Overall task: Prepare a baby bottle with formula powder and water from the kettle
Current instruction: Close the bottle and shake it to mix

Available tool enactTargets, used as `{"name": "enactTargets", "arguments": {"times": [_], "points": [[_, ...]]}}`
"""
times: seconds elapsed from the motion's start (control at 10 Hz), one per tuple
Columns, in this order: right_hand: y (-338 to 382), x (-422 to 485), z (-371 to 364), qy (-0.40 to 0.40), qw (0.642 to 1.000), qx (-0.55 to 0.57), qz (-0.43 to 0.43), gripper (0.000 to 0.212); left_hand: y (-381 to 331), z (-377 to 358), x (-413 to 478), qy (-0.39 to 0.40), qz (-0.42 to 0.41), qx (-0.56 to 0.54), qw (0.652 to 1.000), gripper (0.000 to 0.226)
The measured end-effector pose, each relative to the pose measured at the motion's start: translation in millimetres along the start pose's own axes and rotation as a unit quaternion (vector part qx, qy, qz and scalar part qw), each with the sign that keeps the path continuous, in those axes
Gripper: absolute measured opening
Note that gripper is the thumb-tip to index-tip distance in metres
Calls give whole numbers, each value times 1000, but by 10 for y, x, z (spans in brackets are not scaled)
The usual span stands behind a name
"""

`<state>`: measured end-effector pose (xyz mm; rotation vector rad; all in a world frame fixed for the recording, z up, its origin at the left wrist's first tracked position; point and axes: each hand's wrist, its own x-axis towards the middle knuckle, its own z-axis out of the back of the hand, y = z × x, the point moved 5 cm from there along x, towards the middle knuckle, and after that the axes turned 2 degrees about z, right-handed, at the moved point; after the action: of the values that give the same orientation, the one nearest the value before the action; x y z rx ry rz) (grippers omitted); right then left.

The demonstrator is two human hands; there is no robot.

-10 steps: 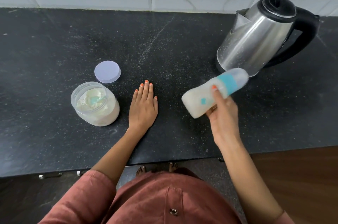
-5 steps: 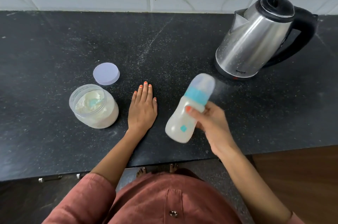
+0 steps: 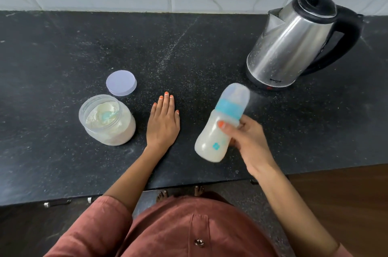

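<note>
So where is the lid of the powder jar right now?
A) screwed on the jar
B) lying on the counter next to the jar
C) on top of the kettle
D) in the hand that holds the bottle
B: the lid lies flat on the black counter just behind the jar, whose mouth is open with the powder showing.

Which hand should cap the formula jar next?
Left, probably. The left hand lies flat and free on the counter beside the open formula jar and its lid; the right hand grips the baby bottle.
</note>
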<state>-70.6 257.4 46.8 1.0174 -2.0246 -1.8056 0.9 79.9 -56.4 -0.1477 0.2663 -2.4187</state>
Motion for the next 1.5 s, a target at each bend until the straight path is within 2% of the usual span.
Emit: {"name": "enactTargets", "arguments": {"times": [0.1, 0.2, 0.3, 0.4, 0.5, 0.6, 0.7, 0.8, 0.9, 1.0, 1.1, 1.2, 1.3, 1.4, 1.5], "points": [[72, 140, 136, -102, 975, 198, 6, 25, -4, 8, -12, -4, -1, -6, 1000, 50], [22, 120, 81, -90, 980, 178, -6, 24, -4, 7, -17, -2, 0, -2, 1000, 51], [-54, -53, -85, 34, 999, -4, -36, 36, 10, -1, -3, -1, 2, -2, 1000, 51], [33, -13, -44, 26, 999, 30, -20, 31, 4, -4, -4, 3, 3, -3, 1000, 51], [99, 140, 112, -93, 970, 226, -7, 27, 6, -3, -4, -1, 1, -6, 1000, 51], [45, 121, 65, -81, 977, 198, -16, 28, 1, -1, -13, 1, 1, -2, 1000, 51], [-65, -25, -69, 9, 996, 70, -56, 39, 19, -6, -2, -2, 2, -6, 1000, 51], [-74, -13, -43, 10, 990, 113, -80, 26, 0, -3, -3, -1, 1, -9, 1000, 51], [-39, 87, 12, -37, 964, 237, -113, 25, 1, 5, -9, -4, 0, -16, 1000, 50], [-21, 179, 51, -50, 952, 272, -127, 42, 2, 6, -12, -6, 0, -13, 1000, 50], [-7, 209, 91, -59, 945, 290, -141, 42, -3, 5, -11, -6, 0, -14, 1000, 50], [26, 204, 105, -43, 962, 247, -106, 41, -4, 2, -12, -7, 0, -14, 1000, 51], [163, 171, 94, -22, 998, 53, 3, 43, 2, 3, -8, -8, 1, -15, 1000, 51], [331, 163, 84, -2, 996, -44, 84, 44, 1, 2, -5, -8, 0, -15, 1000, 51], [448, 286, 274, -80, 987, 97, 96, 32, -1, 3, -6, -9, -1, -14, 1000, 51]]}}
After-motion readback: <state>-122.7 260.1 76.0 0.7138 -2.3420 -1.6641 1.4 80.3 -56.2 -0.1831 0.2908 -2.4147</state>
